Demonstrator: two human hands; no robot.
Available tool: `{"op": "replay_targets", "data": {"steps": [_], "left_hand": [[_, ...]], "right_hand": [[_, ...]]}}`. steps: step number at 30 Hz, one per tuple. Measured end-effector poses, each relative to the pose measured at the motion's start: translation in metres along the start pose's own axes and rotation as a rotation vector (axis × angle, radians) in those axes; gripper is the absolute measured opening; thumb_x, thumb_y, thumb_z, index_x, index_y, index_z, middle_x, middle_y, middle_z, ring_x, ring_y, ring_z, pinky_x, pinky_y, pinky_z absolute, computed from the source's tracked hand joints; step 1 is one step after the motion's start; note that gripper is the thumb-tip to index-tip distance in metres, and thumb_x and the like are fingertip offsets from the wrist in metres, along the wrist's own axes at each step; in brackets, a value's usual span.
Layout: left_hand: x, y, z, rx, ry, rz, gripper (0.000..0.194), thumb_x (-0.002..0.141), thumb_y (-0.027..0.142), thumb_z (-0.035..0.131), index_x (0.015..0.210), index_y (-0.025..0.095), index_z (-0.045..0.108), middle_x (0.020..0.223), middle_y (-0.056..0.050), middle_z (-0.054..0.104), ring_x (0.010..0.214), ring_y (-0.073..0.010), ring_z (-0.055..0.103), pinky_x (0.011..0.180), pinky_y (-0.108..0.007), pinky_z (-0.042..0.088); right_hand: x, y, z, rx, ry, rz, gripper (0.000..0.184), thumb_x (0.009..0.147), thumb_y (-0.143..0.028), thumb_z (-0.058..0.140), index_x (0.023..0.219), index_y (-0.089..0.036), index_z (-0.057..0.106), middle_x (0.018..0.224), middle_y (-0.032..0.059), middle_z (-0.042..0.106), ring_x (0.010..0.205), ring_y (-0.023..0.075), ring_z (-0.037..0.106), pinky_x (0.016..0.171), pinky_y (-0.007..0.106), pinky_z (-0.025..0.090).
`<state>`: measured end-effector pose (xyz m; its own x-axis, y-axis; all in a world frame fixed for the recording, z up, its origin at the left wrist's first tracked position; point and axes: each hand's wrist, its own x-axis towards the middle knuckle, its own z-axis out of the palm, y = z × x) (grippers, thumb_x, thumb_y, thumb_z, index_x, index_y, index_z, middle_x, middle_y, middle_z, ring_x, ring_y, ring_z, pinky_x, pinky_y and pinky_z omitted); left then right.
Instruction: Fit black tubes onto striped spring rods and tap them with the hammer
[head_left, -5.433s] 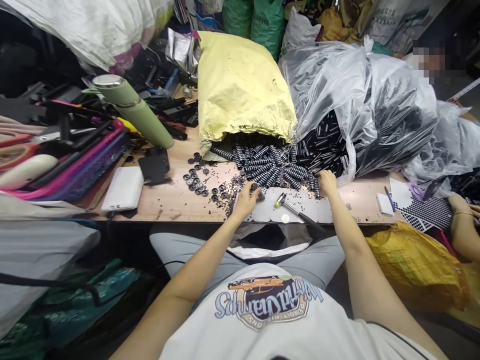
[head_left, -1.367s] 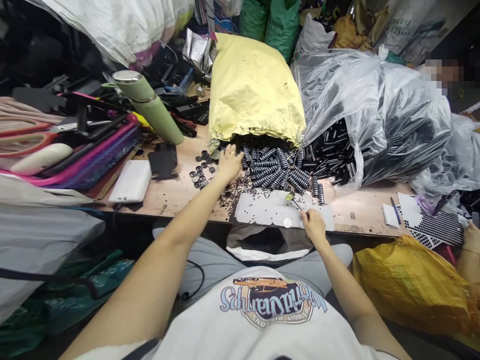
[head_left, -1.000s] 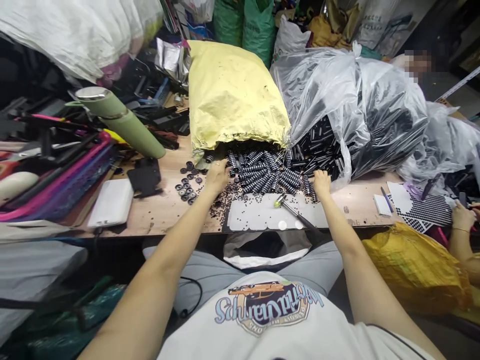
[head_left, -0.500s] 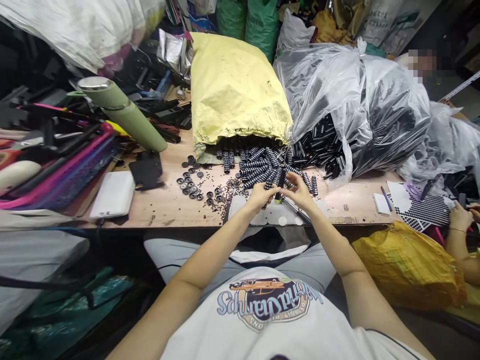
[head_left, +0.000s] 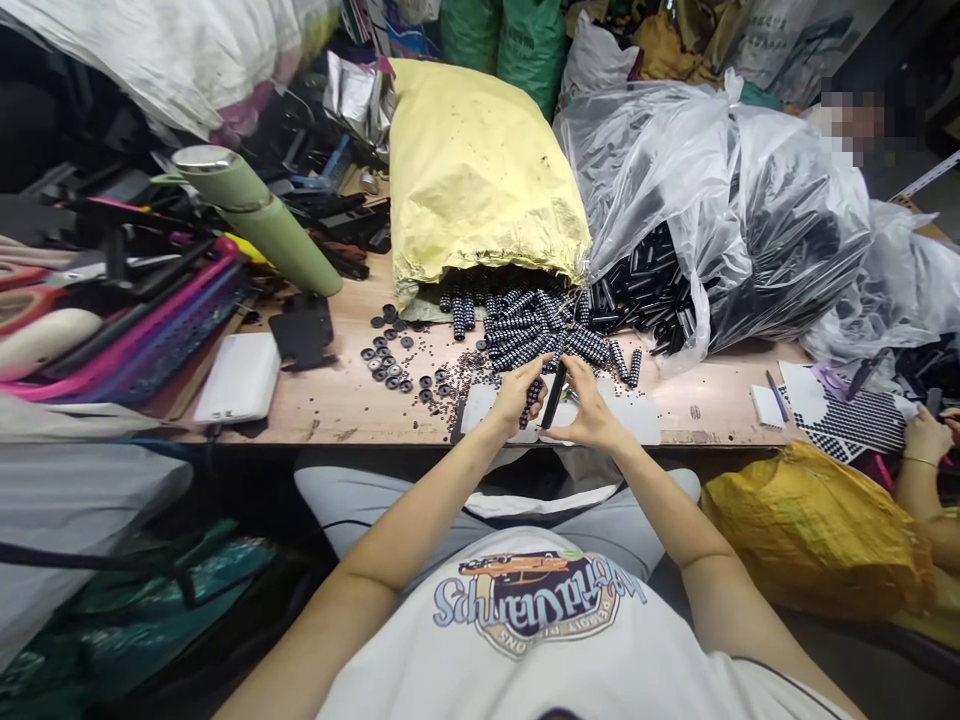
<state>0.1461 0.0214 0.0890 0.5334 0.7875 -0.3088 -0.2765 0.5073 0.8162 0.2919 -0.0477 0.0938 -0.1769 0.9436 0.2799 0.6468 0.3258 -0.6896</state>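
Note:
My left hand (head_left: pixel 517 397) is closed around a black-and-white ribbed cylinder (head_left: pixel 531 400), part of which shows below the fingers. Beside it, my right hand (head_left: pixel 586 405) grips a smooth black tube (head_left: pixel 553 394) between the thumb at its lower end and the fingers at its upper end. Both hands are over a light sheet (head_left: pixel 636 424) at the table's front. A pile of similar ribbed cylinders (head_left: pixel 517 335) spills from the yellow sack (head_left: pixel 487 170) just beyond my hands. A thin metallic tool lies partly hidden behind my right hand.
Black round caps (head_left: pixel 391 370) and scattered tiny bits lie left of my hands. A green bottle (head_left: pixel 262 225), a white power bank (head_left: pixel 238 378) and a pink basket (head_left: pixel 202 270) stand farther left. Clear bags (head_left: pixel 795 200) of black tubes fill the right. A co-worker's hand (head_left: pixel 926 435) shows far right.
My hands have drawn slightly apart. The black tube now sits in my right hand, tilted and lower, and the ribbed cylinder shows more in my left. The view has shifted a little.

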Motion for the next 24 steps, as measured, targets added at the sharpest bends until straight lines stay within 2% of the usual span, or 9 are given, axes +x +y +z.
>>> {"op": "replay_targets", "data": {"steps": [4,6,9,13,17,20,22,24], "left_hand": [[0.001,-0.006,0.005,-0.057,0.142,-0.034,0.029,0.083,0.036,0.053,0.095,0.013,0.066,0.051,0.003,0.054,0.036,-0.0096,0.049,0.037,-0.020,0.038],[-0.001,-0.007,0.008,-0.066,0.156,-0.077,0.027,0.082,0.037,0.053,0.083,0.012,0.063,0.052,0.001,0.056,0.039,-0.0137,0.055,0.040,-0.023,0.044],[-0.005,-0.004,0.012,-0.054,0.138,-0.144,0.026,0.082,0.038,0.053,0.078,0.013,0.059,0.049,0.000,0.055,0.039,-0.0160,0.056,0.039,-0.025,0.046],[-0.008,-0.002,0.015,-0.048,0.149,-0.162,0.024,0.083,0.038,0.053,0.081,0.013,0.057,0.049,0.002,0.052,0.037,-0.0141,0.055,0.039,-0.024,0.047],[-0.004,-0.006,0.011,0.004,0.146,-0.157,0.028,0.082,0.042,0.057,0.082,0.014,0.057,0.052,0.003,0.052,0.037,-0.0130,0.054,0.040,-0.024,0.047],[-0.001,-0.014,0.003,0.092,0.140,-0.157,0.030,0.086,0.042,0.051,0.089,0.013,0.060,0.061,-0.001,0.057,0.042,-0.0134,0.056,0.044,-0.027,0.049],[-0.001,-0.025,-0.004,0.255,0.149,-0.059,0.033,0.088,0.039,0.048,0.102,0.013,0.062,0.077,-0.005,0.062,0.056,-0.0154,0.062,0.057,-0.031,0.054],[-0.003,-0.040,-0.013,0.546,0.159,0.143,0.038,0.086,0.035,0.053,0.116,0.014,0.061,0.097,-0.010,0.063,0.082,-0.0193,0.065,0.078,-0.036,0.055]], "right_hand": [[-0.002,-0.003,0.009,0.015,-0.003,-0.082,0.108,0.063,-0.037,0.080,0.148,-0.019,0.015,0.149,0.0171,0.029,0.144,0.0300,0.022,0.118,0.051,0.026],[-0.002,-0.001,0.012,0.021,-0.017,-0.094,0.108,0.064,-0.034,0.079,0.148,-0.020,0.014,0.152,0.0166,0.027,0.146,0.0294,0.020,0.120,0.050,0.021],[-0.003,0.002,0.015,0.043,-0.033,-0.063,0.110,0.064,-0.034,0.079,0.149,-0.019,0.010,0.154,0.0165,0.023,0.147,0.0279,0.018,0.121,0.049,0.020],[-0.004,0.004,0.019,0.074,-0.062,0.011,0.115,0.061,-0.040,0.082,0.149,-0.018,0.011,0.153,0.0168,0.025,0.146,0.0274,0.019,0.121,0.046,0.022],[-0.006,0.007,0.027,0.120,-0.036,0.085,0.115,0.057,-0.040,0.084,0.147,-0.019,0.015,0.148,0.0173,0.031,0.140,0.0281,0.033,0.117,0.045,0.028],[-0.007,0.012,0.038,0.109,0.006,0.116,0.111,0.056,-0.039,0.083,0.145,-0.017,0.020,0.143,0.0172,0.036,0.136,0.0276,0.038,0.115,0.043,0.033],[-0.008,0.017,0.047,0.078,0.034,0.134,0.108,0.056,-0.038,0.082,0.143,-0.015,0.022,0.141,0.0178,0.038,0.134,0.0283,0.039,0.114,0.044,0.033],[-0.009,0.022,0.059,0.028,0.063,0.170,0.105,0.057,-0.038,0.080,0.142,-0.014,0.024,0.140,0.0192,0.039,0.134,0.0304,0.038,0.114,0.047,0.032]]}}
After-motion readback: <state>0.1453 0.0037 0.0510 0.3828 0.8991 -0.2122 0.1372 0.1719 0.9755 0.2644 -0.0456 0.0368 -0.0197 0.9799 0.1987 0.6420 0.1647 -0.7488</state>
